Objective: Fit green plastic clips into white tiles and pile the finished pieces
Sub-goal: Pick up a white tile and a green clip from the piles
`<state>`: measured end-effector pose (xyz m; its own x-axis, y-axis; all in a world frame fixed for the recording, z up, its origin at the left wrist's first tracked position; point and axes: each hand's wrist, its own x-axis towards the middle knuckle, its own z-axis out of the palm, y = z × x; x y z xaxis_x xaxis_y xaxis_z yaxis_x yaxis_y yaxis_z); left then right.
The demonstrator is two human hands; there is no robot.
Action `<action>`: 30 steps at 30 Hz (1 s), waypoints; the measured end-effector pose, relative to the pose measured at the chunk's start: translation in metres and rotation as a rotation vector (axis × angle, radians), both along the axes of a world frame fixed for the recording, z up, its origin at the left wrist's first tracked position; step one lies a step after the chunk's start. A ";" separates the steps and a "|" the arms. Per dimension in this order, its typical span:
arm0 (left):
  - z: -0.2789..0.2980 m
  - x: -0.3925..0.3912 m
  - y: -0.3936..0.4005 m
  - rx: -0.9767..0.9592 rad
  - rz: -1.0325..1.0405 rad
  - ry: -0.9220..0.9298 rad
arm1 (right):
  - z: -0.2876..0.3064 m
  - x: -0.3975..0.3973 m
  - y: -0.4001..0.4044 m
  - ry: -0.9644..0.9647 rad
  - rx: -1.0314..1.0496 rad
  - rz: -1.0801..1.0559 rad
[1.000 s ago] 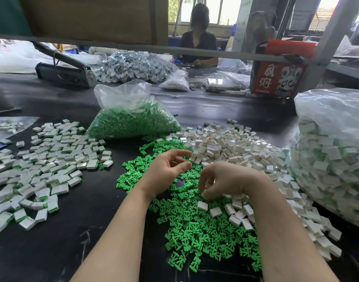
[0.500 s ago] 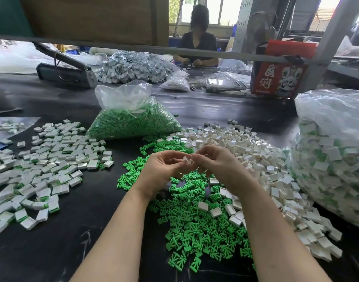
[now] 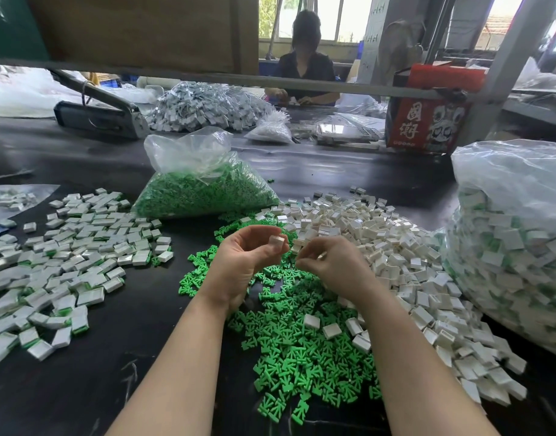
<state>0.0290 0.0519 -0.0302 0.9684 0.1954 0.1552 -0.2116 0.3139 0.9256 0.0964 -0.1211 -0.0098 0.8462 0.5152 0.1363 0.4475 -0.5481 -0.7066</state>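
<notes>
Dark worktable — sunlit windows behind, grey metal frame.

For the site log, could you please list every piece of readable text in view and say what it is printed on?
"國潮", white characters on the red cardboard box at the far right of the table.
A row of small white marks beneath those characters is too small to read.
Nothing else legible.

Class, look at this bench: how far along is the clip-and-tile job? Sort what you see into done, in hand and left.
Done: a spread of finished pieces lies on the left, and a big bag on the right holds more. In hand: the left hand pinches one white tile; the right hand is curled beside it, contents unclear. Left: loose clips, a bag of clips and a heap of tiles.
</notes>
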 end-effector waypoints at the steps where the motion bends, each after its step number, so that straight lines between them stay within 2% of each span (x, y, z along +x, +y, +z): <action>1: 0.000 0.000 0.001 -0.015 0.008 -0.007 | 0.000 0.000 -0.001 0.023 0.083 -0.021; 6: 0.000 0.001 0.002 -0.206 -0.021 -0.050 | 0.003 -0.002 -0.004 0.205 0.491 -0.045; 11: -0.001 0.002 0.001 -0.212 -0.035 -0.028 | 0.009 -0.006 -0.002 0.330 0.690 -0.038; 17: 0.000 0.002 0.001 -0.078 -0.033 0.030 | 0.011 -0.005 -0.002 0.437 0.775 0.001; 21: -0.001 0.002 0.001 -0.138 -0.049 0.007 | 0.011 -0.006 0.001 0.427 0.769 0.021; 30: -0.002 0.003 -0.001 -0.072 -0.037 -0.014 | 0.013 -0.010 0.004 0.444 0.802 0.050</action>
